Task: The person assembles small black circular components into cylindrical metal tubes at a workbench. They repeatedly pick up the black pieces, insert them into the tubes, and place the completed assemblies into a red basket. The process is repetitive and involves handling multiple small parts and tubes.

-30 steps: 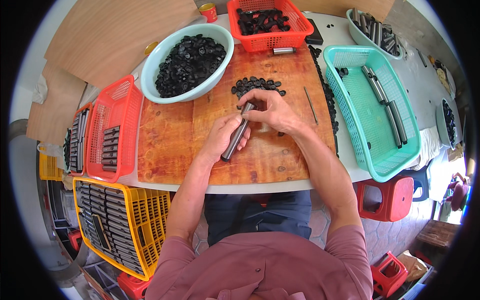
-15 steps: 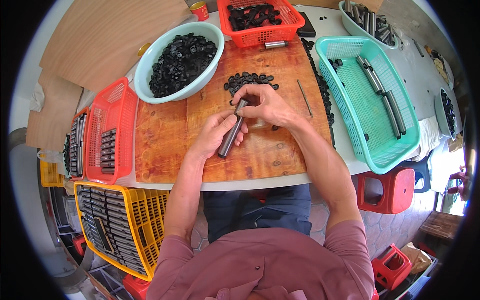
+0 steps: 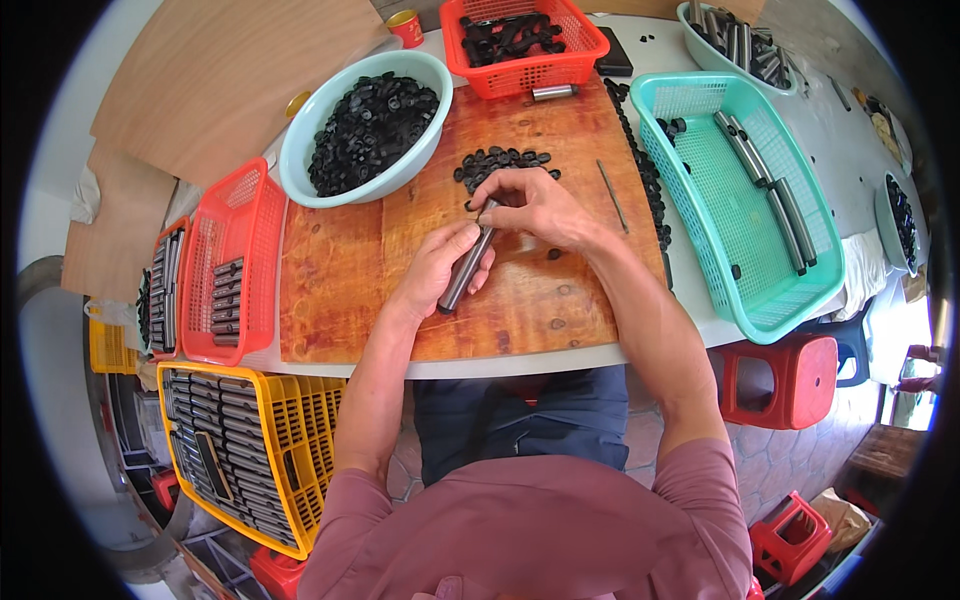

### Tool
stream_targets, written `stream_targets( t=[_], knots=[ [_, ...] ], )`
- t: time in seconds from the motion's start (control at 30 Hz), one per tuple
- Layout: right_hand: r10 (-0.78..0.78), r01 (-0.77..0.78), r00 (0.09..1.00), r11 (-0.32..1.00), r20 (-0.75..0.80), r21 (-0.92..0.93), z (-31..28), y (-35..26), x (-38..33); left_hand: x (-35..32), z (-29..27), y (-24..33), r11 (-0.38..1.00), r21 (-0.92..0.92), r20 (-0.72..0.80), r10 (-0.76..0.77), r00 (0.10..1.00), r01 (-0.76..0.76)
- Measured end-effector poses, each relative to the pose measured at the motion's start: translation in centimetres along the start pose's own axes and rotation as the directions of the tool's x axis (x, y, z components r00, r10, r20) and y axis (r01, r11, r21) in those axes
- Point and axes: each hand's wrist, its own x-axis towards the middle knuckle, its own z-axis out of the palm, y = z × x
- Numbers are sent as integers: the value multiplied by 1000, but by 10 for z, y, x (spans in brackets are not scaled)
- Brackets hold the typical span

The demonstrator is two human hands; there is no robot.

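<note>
A dark grey metal tube (image 3: 466,272) with a black lower end slants over the wooden board (image 3: 400,300). My left hand (image 3: 440,262) is wrapped round its middle, thumb on top. At the tube's upper end, my right hand (image 3: 532,208) is closed, with thumb and bent fingers pressed against it. Whether a small part sits between those right fingers is hidden. Just beyond my hands lies a pile of small black oval caps (image 3: 500,165). A thin metal rod (image 3: 612,196) rests on the board to the right.
A pale blue bowl (image 3: 440,125) of black parts stands at the back left. Red baskets stand at the left (image 3: 262,290) and back (image 3: 530,78). A green basket (image 3: 735,285) with several tubes is at the right. A yellow crate (image 3: 310,410) of tubes sits below left.
The scene has shifted slightly to the right in the picture. My hands keep almost the same grip on the tube, with the right fingers moved a little at its upper end.
</note>
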Motion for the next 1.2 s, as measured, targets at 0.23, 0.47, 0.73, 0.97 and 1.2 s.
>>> stream_targets(
  t=[0.23,0.47,0.73,0.97,1.2],
  knots=[
    [-50,52,998,998,44,-44,4,1,-1,0,-3,2,999,28,-13,-44,999,44],
    [-46,46,998,999,49,7,8,7,-1,2,-1,0,982,187,-22,25,999,-20],
    [-56,60,998,987,34,-147,1,2,-1,-17,7,9,691,705,-26,250,968,-160],
    [55,-31,995,965,86,-260,-13,4,-2,-17,16,-12,-80,973,223,588,778,-218],
    [142,-80,978,930,151,-359,-17,-3,-8,-16,19,-17,-114,945,311,601,736,-306]
  ],
)
